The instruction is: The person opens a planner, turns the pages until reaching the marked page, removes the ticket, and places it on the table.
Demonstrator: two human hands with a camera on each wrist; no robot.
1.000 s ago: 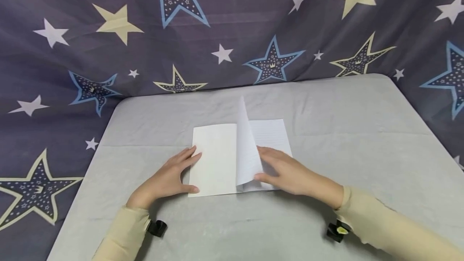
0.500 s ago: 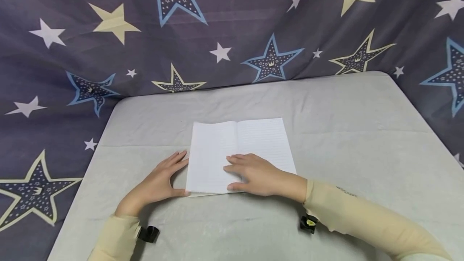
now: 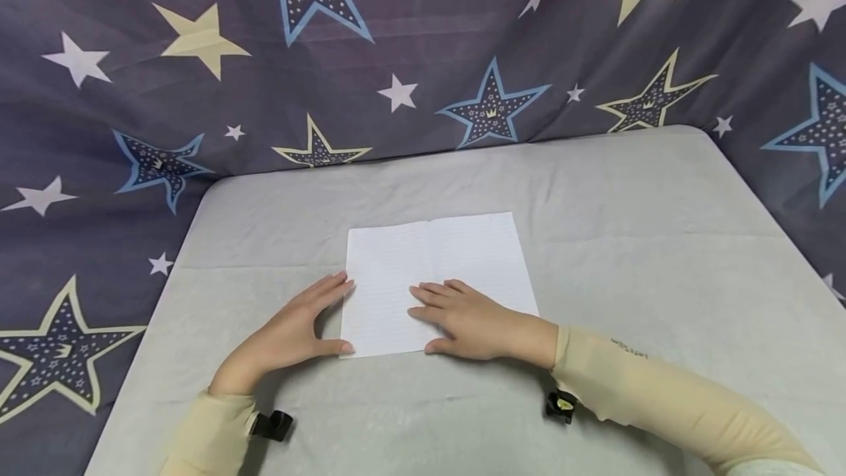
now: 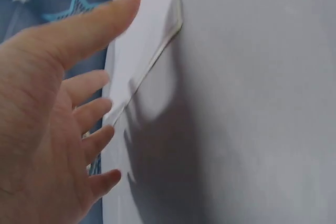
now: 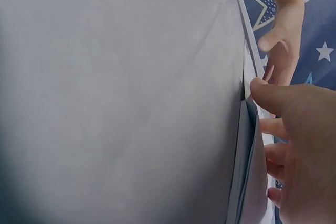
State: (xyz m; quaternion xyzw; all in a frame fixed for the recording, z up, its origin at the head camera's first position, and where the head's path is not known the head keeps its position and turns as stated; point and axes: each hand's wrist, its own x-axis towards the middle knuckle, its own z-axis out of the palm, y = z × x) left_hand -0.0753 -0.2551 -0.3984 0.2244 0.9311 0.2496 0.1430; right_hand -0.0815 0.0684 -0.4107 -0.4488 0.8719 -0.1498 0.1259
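Note:
An open notebook (image 3: 386, 263) with lined white pages lies flat on the grey cloth, its centre fold running away from me. At its left edge rests my left hand (image 3: 291, 329), thumb and fingertips on the margin of the left page, fingers apart and fairly straight. My right hand (image 3: 472, 322) lies palm down across the lower part of the fold, its fingertips on the left page. The notebook's edge (image 4: 152, 61) shows beyond the left hand (image 4: 58, 98) in the left wrist view. In the right wrist view, slightly lifted leaves (image 5: 247, 156) show beside the right hand (image 5: 304, 140).
A grey cloth-covered table (image 3: 628, 241) spreads around the notebook. Behind it and at both sides hangs a dark curtain (image 3: 423, 35) printed with stars. Small black devices, such as the right one (image 3: 559, 405), sit at both wrists.
A raised leaf has turned over from right to left and now lies flat. My right hand moved left to the fold; my left hand shifted off the left edge slightly, then back onto the page margin.

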